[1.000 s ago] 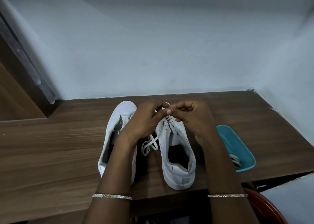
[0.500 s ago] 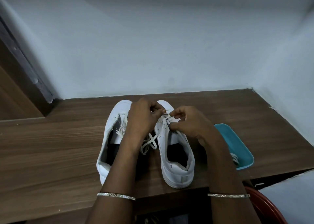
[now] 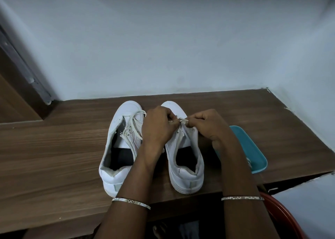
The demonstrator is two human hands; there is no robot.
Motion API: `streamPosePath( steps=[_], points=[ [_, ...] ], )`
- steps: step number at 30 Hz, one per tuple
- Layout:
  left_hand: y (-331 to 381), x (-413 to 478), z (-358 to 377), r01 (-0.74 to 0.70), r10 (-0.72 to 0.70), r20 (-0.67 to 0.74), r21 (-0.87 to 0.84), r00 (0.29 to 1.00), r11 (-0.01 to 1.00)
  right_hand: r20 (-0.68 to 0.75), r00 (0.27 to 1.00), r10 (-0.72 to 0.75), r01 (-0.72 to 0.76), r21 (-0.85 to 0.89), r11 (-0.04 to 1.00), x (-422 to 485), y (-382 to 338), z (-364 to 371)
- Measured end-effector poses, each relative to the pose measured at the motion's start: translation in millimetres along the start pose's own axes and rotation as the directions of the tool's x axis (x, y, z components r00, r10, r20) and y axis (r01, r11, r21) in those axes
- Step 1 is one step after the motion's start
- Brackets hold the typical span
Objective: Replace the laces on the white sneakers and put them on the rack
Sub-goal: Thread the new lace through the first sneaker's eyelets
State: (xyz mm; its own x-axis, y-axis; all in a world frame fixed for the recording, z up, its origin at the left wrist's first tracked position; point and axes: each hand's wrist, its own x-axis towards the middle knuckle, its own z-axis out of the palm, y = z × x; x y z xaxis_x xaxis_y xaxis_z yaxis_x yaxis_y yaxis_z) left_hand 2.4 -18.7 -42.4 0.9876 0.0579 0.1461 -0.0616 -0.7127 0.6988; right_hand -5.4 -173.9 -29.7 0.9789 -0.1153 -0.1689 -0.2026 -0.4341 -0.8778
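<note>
Two white sneakers stand side by side on the wooden table (image 3: 54, 157), toes toward the wall. The left sneaker (image 3: 119, 148) has a loose white lace (image 3: 135, 128) lying across its tongue. Over the front of the right sneaker (image 3: 186, 159) both my hands work together. My left hand (image 3: 157, 126) and my right hand (image 3: 204, 124) each pinch the white lace (image 3: 182, 120) stretched short between their fingertips, just above the eyelets. Most of that shoe's lacing is hidden by my hands.
A teal tray (image 3: 253, 148) lies right of the shoes near the table's front edge, with a bit of white lace (image 3: 248, 161) in it. A red round object (image 3: 282, 218) sits below at the lower right. Pale walls close off the back and right.
My hands have drawn slightly apart and shifted right over the right sneaker's front, uncovering the left sneaker's lace. The lace end now spans between both pinches.
</note>
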Motion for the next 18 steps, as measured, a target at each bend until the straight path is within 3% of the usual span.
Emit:
streamPosePath(
  steps=[7, 11, 15, 18],
  points=[
    [1.6, 1.9, 8.9, 0.026, -0.026, -0.002, 0.043, 1.000, 0.999, 0.085, 0.996, 0.031, -0.039, 0.096, 0.995, 3.1, 6.1, -3.6],
    [-0.8, 0.8, 8.9, 0.006, -0.007, 0.014, 0.029, 1.000, 1.000, 0.104, 0.989, 0.105, -0.131, 0.291, 0.948, 2.3, 7.0, -4.2],
    [-2.8, 0.5, 6.5, -0.010, 0.010, 0.026, 0.022, 1.000, 1.000, -0.067, 0.998, -0.011, 0.020, 0.138, 0.990, 3.1, 12.2, 10.7],
    [-5.9, 2.5, 3.6, -0.033, 0.033, -0.002, 0.072, 0.999, 0.997, -0.123, 0.991, -0.047, 0.055, 0.060, 0.997, 8.9, 13.4, 20.5]
  ],
)
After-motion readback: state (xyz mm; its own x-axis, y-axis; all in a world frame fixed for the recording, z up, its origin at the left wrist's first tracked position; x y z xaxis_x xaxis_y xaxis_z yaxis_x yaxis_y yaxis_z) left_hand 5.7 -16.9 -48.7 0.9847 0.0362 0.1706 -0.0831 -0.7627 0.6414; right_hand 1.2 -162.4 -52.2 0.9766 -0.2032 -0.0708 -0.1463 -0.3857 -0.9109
